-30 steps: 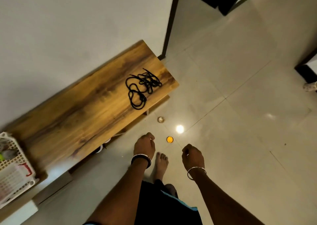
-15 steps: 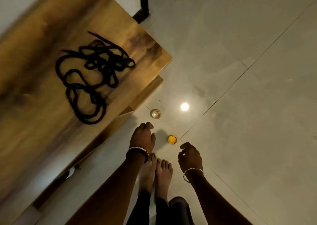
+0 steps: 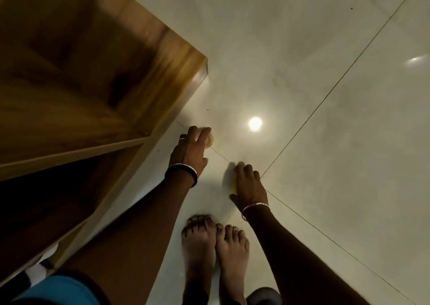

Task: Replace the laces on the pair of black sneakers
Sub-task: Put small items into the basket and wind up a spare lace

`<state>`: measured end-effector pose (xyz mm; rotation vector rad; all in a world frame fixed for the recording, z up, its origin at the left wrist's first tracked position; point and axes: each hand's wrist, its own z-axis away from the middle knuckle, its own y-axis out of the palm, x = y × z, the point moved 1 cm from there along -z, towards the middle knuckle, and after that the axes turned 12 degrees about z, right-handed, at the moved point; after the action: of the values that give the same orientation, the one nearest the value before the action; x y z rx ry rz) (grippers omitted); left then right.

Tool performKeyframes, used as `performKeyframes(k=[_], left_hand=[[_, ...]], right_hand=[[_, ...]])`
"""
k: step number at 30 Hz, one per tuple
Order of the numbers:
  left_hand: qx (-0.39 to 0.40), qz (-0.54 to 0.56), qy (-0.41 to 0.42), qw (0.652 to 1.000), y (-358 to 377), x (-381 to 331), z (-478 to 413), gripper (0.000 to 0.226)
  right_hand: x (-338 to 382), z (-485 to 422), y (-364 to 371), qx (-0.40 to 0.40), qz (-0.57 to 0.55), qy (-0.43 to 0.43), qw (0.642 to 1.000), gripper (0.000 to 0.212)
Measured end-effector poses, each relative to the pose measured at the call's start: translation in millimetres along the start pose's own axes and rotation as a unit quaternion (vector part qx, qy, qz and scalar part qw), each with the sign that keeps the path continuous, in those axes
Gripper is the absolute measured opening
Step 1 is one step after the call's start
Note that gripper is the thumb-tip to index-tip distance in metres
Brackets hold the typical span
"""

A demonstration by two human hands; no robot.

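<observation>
Noted bare feet [image 3: 216, 246] together on glossy pale floor tile [image 3: 325, 188]; just beyond, right hand [image 3: 250, 186] spread wide, fingers arched over a small yellow round item [image 3: 233, 186], probably to clear working space. Farther left, found left hand [image 3: 189, 151] with fingertips on a small clear cup [image 3: 209, 139] beside the wood-grain bench [image 3: 93, 83] corner; grip not discernible through blur. Saw neither sneakers nor laces in view.

No readable text, label, brand, number or sign in view. Wooden shelf unit [image 3: 93, 76]: bare grain only. Clear round item [image 3: 209, 139] under left hand [image 3: 189, 152], yellow item [image 3: 233, 186] under right hand [image 3: 250, 188]: blurred, markings indiscernible.
</observation>
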<state>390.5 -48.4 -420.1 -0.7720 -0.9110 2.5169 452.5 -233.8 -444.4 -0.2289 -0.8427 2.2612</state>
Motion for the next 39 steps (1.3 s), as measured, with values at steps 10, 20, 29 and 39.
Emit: performKeyframes(k=[10,20,29,39], left_hand=[[-0.059,0.217,-0.070,0.972,12,-13,1,0.056],[-0.004,0.670,-0.285,0.685,-86,-65,135,0.049],[-0.093,0.762,-0.189,0.613,-246,-141,286,0.041],[-0.156,0.785,-0.039,0.599,-405,-192,506,0.049]], right_hand=[[-2,7,6,-0.105,-0.119,0.033,0.987,0.063],[24,111,-150,-0.069,-0.786,0.205,0.579,0.021],[61,275,-325,-0.012,-0.762,-0.009,0.647,0.023],[103,482,-495,-0.048,-0.515,-0.325,0.791,0.062]])
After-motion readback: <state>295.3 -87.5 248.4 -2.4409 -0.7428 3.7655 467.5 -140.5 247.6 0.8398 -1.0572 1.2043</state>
